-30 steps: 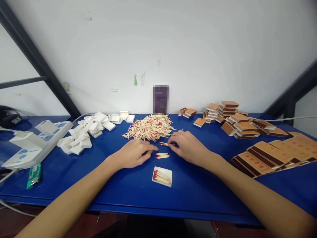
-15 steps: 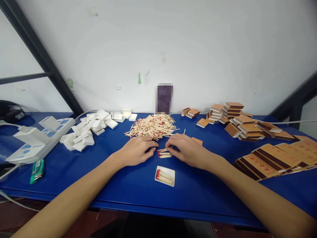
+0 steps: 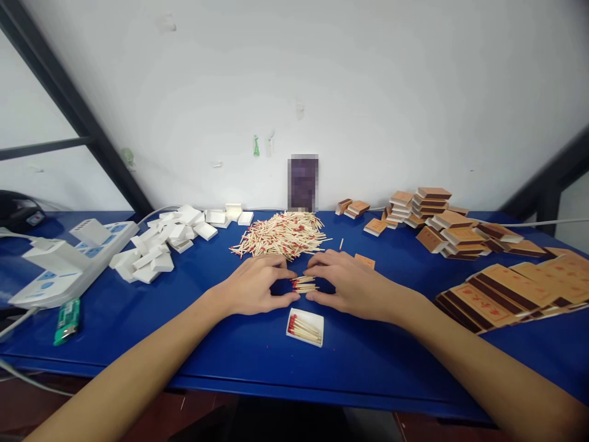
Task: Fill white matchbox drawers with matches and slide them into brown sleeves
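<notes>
A small row of red-tipped matches lies on the blue table between my two hands. At its left end is my left hand, thumb and forefinger apart, curved around the heads. My right hand frames the other end the same way, its thumb low and its fingers above. Whether the fingertips touch the sticks is hard to make out. Just in front sits a white matchbox tray holding several matches, heads to the left. Behind my hands rises a large loose heap of matches.
White empty trays are piled at left, near a power strip and a green lighter. Orange matchbox sleeves stack at right, with flattened sleeves nearer. One sleeve lies behind my right hand, near a stray match.
Both thumbs have moved down and away from the forefingers, so each hand has opened wider around the small row of matches. The tray of matches stays in place.
</notes>
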`<state>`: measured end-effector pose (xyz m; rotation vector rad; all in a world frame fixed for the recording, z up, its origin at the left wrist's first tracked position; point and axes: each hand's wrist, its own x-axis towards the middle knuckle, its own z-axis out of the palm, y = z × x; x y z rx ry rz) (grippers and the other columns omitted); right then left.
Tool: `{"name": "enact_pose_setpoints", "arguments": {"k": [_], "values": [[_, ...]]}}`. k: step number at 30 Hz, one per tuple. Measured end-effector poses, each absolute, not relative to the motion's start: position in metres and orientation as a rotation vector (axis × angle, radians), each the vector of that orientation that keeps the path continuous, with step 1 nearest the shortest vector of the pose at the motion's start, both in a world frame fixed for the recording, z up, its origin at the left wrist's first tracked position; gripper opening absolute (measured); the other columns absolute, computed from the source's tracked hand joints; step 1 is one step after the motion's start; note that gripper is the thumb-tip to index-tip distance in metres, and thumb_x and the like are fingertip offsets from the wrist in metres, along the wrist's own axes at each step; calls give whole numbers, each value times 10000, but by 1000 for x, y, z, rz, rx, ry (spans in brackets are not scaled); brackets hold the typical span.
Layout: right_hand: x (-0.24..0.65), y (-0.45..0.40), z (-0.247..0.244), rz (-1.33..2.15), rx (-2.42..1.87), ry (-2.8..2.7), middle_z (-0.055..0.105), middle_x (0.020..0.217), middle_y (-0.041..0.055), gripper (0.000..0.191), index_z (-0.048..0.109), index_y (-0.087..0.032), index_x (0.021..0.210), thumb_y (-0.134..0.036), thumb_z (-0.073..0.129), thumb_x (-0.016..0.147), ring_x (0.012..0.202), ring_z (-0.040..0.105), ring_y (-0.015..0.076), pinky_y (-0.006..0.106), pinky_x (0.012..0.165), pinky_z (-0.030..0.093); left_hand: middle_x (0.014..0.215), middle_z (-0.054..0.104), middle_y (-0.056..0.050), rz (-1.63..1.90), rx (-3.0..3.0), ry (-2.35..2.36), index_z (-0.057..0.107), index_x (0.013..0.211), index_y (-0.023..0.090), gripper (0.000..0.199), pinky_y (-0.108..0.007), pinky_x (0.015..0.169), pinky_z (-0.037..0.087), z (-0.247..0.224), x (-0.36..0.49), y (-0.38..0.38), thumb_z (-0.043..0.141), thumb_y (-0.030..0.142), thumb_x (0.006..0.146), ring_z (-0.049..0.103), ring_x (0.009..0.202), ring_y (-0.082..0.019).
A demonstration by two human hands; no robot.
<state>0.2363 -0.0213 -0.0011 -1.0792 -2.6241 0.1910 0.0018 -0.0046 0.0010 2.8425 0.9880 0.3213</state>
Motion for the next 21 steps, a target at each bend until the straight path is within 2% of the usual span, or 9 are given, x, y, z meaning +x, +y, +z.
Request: {"name": "enact_pose_setpoints", "arguments": {"k": [5, 11, 15, 21], "values": [[232, -15, -12, 303, -1042, -2583, 636, 1030, 76, 210, 677, -185, 994, -319, 519, 959, 954, 577, 211, 361, 842, 430, 911, 604, -37, 374, 2861, 1026, 714, 1041, 203, 346, -293, 746, 456, -1, 7, -5, 581, 492, 907, 592, 871, -189], [224, -13, -18, 163, -1045, -2549, 664, 894, 29, 139, 656, -184, 908, -243, 535, 945, 875, 595, 188, 368, 820, 351, 908, 609, -32, 429, 2800, 1044, 680, 933, 182, 197, -298, 774, 455, -2, 12, -6, 544, 325, 940, 587, 862, -180], [220, -19, -18, 145, -1018, -2531, 692, 889, 38, 120, 657, -172, 921, -169, 537, 929, 869, 618, 188, 349, 830, 365, 867, 605, -24, 439, 2751, 1059, 635, 884, 165, 122, -293, 734, 445, -3, 13, -7, 562, 260, 906, 577, 817, -175], [216, -22, -25, 191, -1124, -2464, 713, 882, 47, 101, 638, -185, 943, -165, 546, 906, 831, 647, 203, 288, 695, 413, 832, 594, -21, 432, 2695, 1046, 588, 854, 160, 52, -299, 740, 432, -7, 13, -4, 577, 209, 864, 563, 785, -175]]}}
